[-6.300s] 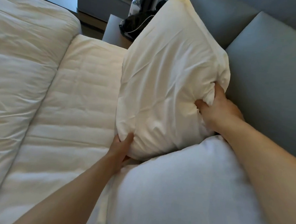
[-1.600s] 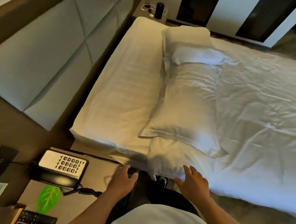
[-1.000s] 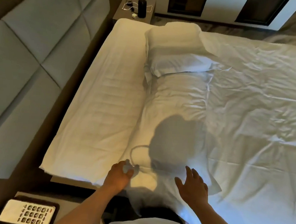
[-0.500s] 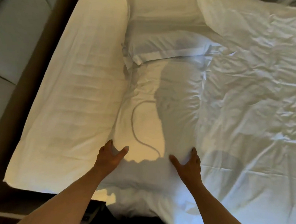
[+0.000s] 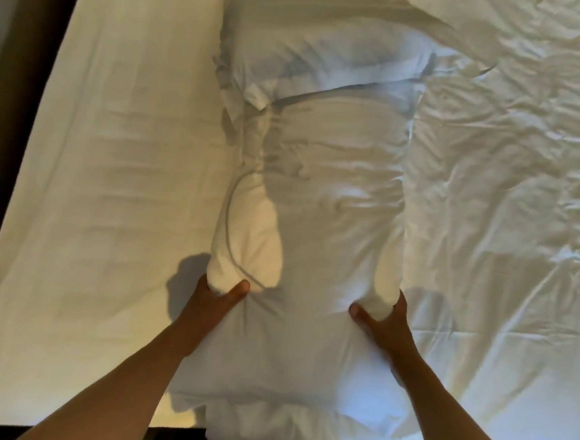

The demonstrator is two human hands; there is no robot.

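A white pillow lies lengthwise on the bed in front of me. My left hand grips its left side, thumb on top and fingers tucked under. On the other side my right hand grips the pillow the same way, and the fabric bunches between thumb and fingers. A second white pillow lies beyond it, partly overlapped. My shadow falls across the near pillow.
The bare white mattress sheet stretches to the left. A crumpled white duvet covers the bed on the right. A dark bed frame edge runs down the far left. More white bedding hangs over the near edge.
I have leaned in over the bed. Both hands went from hovering by the near pillow's end to clamping onto its two sides.
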